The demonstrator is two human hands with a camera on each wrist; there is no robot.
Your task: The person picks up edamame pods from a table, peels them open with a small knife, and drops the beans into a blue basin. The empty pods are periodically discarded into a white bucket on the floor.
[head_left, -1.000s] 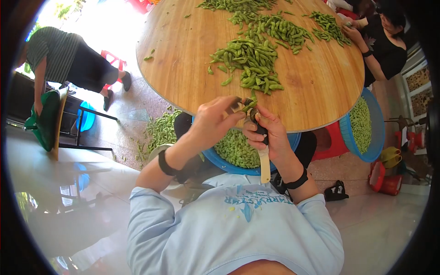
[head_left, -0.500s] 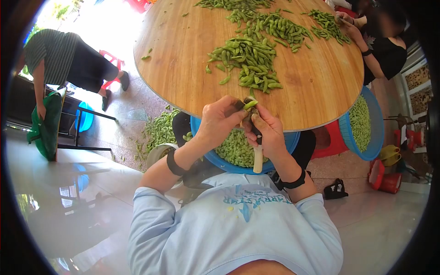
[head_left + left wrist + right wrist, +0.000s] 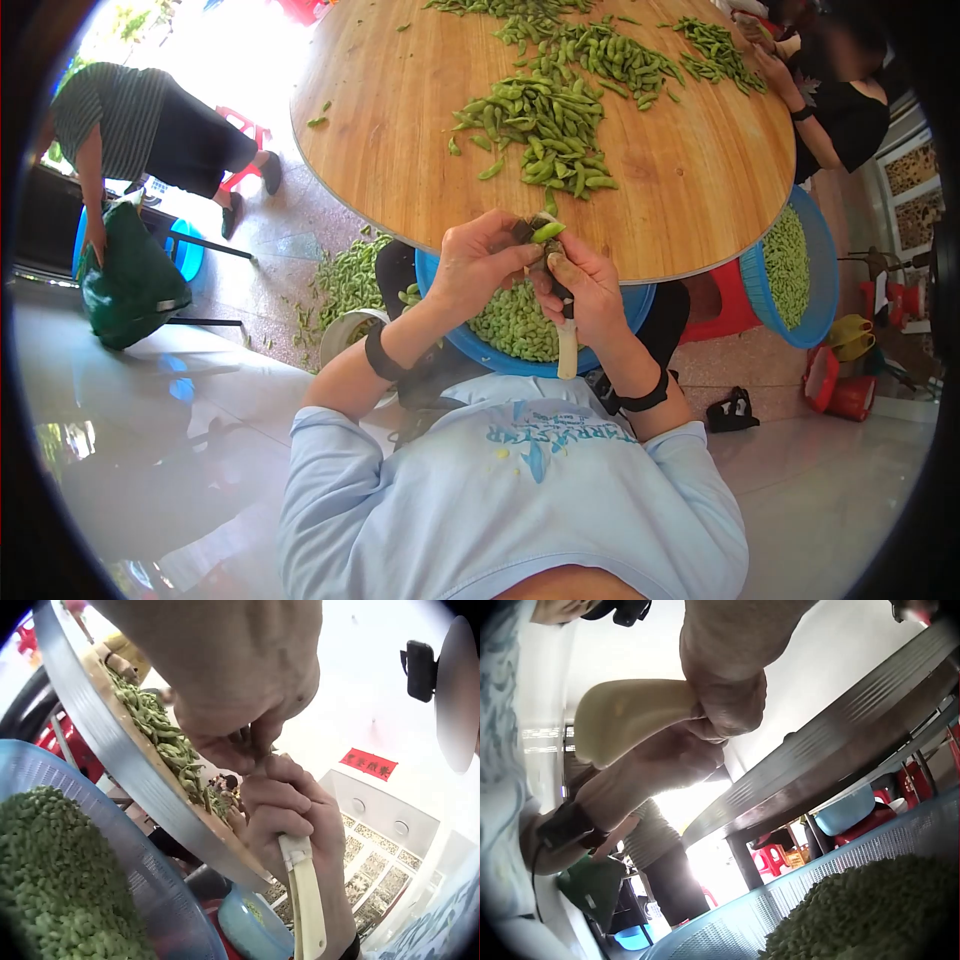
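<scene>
In the head view my left hand (image 3: 475,265) pinches a green soybean pod (image 3: 547,232) between thumb and fingers, close over the table's near edge. Dark coverings show around its fingertips. My right hand (image 3: 588,290) grips a tool with a long cream handle (image 3: 567,348) that points back toward my body; its working end is hidden among the fingers. The two hands meet at the pod. In the left wrist view the right fingers curl round the cream handle (image 3: 306,900). Below the hands, a blue basket (image 3: 455,340) holds shelled green beans (image 3: 515,325).
Unshelled pods (image 3: 540,125) lie heaped on the round wooden table (image 3: 400,150). More pods (image 3: 350,285) are on the floor beside a white bucket (image 3: 345,335). A second blue basket (image 3: 825,270) of beans stands right. One person (image 3: 840,110) sits across; another bends over a green bag (image 3: 130,275).
Both hands have come slightly closer to my body, and the cream handle has swung a little left. At left, the other person has lifted the green bag off the bench-like board and turned it.
</scene>
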